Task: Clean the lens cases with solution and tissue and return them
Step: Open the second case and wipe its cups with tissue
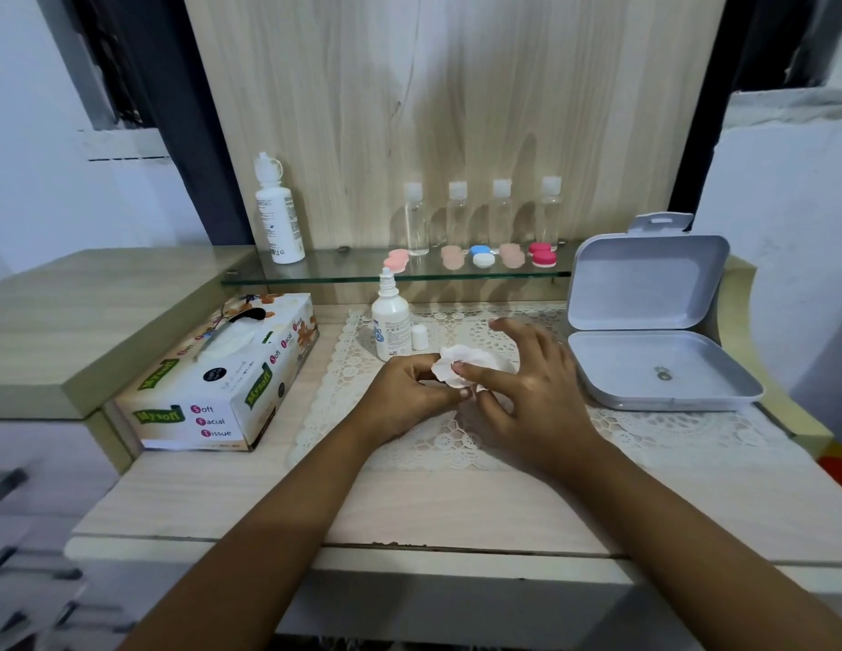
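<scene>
Item: tissue (449, 368), centre of mat. Left hand (409, 392) curls round it; right hand (527, 392) presses its forefinger in, other fingers spread. Lens cases (482, 256): glass shelf (344, 270), 12 o'clock. Solution bottle (391, 326), uncapped: 11 o'clock. Tissue box (222, 373): 9 o'clock.

The tissue box (217, 373) is displaying orange flowers on white. Lens cases (481, 256) are showing pink, blue-white and magenta.
</scene>
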A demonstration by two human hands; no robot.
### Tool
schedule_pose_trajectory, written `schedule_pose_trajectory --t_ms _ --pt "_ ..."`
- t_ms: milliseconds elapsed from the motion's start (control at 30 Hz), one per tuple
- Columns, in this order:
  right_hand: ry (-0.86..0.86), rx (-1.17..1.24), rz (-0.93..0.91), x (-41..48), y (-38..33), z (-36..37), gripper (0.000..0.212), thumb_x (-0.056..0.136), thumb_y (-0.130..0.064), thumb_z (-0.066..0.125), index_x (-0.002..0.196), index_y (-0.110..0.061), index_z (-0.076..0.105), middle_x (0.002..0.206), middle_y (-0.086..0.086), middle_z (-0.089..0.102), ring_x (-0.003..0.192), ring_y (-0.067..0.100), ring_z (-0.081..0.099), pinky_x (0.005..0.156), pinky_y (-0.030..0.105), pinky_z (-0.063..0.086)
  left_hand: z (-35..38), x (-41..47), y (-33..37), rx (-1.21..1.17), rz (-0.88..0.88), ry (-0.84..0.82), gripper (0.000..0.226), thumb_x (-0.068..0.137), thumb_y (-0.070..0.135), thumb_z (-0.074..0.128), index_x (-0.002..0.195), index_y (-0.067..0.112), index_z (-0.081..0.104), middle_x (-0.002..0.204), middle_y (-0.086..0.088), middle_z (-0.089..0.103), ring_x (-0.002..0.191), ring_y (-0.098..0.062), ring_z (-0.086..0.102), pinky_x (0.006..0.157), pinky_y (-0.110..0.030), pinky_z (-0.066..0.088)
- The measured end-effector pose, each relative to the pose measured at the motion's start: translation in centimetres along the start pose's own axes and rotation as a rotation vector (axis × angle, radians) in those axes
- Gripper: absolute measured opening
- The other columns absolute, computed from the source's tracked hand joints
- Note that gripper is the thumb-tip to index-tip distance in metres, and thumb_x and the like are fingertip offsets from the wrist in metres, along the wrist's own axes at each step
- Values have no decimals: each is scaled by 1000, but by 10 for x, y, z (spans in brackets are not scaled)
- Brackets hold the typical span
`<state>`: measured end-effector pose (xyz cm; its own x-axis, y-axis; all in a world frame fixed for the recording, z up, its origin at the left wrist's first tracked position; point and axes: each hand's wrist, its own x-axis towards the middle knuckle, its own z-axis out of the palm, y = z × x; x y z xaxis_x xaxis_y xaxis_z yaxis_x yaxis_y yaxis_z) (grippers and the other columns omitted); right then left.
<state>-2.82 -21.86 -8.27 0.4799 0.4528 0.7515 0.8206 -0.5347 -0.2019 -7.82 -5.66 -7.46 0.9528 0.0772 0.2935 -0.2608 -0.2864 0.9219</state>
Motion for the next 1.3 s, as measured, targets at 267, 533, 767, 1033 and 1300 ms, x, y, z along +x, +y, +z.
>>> schedule_pose_trajectory --t_ms 267,533,767,1033,1300 --pt "31 46 54 1 3 -5 27 76 -34 53 93 -37 73 128 7 53 115 31 48 85 42 39 -2 2 -2 -78 -10 23 36 75 -4 71 100 21 69 89 10 73 89 -4 66 80 -19 51" --pt "-26 21 -14 -1 8 -5 30 76 -33 50 96 -38 72 130 6 53 117 30 45 87 46 39 -3 3 -4 -77 -8 35 38 74 -6 72 95 26 69 88 11 73 89 -4 67 78 -18 50" --pt "-23 13 -63 -1 11 -5 29 73 -28 54 94 -36 73 128 5 54 118 30 43 87 46 39 -4 4 -5 -62 9 31 39 73 -6 72 99 23 69 92 9 73 92 -7 67 80 -19 51" --pt "-4 -23 26 0 13 -8 32 73 -28 51 95 -33 73 126 7 55 116 30 43 81 44 39 -5 4 -4 -110 -24 69 35 72 -4 73 95 23 69 85 12 73 87 -2 66 74 -16 51" --pt "-50 106 98 1 14 -6 33 78 -24 52 104 -26 71 122 9 59 106 30 56 81 42 45 -5 4 -3 -130 -26 72 35 72 -4 73 94 23 69 86 10 73 89 -5 66 82 -22 53"
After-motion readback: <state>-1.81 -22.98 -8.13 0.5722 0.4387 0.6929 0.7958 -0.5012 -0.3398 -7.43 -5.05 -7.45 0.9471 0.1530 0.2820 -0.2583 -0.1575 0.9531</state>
